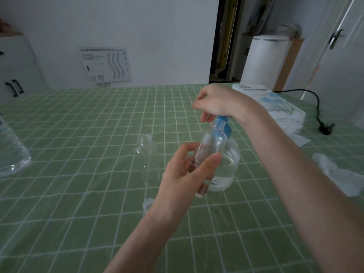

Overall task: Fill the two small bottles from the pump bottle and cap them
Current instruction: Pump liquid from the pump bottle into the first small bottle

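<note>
My left hand (183, 180) grips a small clear bottle (209, 146) and holds it tilted, its open mouth up against the blue nozzle of the pump bottle (229, 168). The pump bottle stands on the green checked tablecloth (98, 134) and is partly full of clear liquid. My right hand (218, 101) rests on top of the blue pump head (223, 123), heel on it, fingers loosely curled past it. A second small clear bottle (146, 156) stands open just left of my left hand. A small clear cap (147, 203) lies by my left wrist.
A large clear plastic bottle (11, 152) stands at the left edge. A tissue pack (275, 107) lies at the back right, with a black plug and cord (326, 129) beside it. Crumpled clear plastic (338, 174) lies at the right edge.
</note>
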`<state>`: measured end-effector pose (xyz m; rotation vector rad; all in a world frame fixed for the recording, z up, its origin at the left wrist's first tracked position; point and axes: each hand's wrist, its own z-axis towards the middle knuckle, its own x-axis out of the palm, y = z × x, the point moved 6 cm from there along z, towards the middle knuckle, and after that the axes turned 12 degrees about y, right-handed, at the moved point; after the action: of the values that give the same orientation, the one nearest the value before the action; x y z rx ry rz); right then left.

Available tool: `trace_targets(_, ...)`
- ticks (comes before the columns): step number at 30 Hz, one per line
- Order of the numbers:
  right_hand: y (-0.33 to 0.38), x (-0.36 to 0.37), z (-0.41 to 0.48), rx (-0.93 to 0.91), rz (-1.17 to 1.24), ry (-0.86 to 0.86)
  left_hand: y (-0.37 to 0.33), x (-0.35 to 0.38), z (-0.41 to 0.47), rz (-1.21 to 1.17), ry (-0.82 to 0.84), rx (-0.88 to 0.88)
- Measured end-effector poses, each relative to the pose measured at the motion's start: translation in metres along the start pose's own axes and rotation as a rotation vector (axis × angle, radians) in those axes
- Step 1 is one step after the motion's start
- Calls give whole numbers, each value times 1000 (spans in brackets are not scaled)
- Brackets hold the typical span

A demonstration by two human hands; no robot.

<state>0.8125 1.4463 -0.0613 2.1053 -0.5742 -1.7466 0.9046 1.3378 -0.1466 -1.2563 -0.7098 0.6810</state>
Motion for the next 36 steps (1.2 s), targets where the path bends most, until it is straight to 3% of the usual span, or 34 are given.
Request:
trace_targets(12, -7, 12, 3, 32, -15, 83, 3, -1, -1, 6, -2, -14)
trace_targets(36, -8, 11, 2, 59, -32, 70, 3, -4, -1, 18, -11, -11)
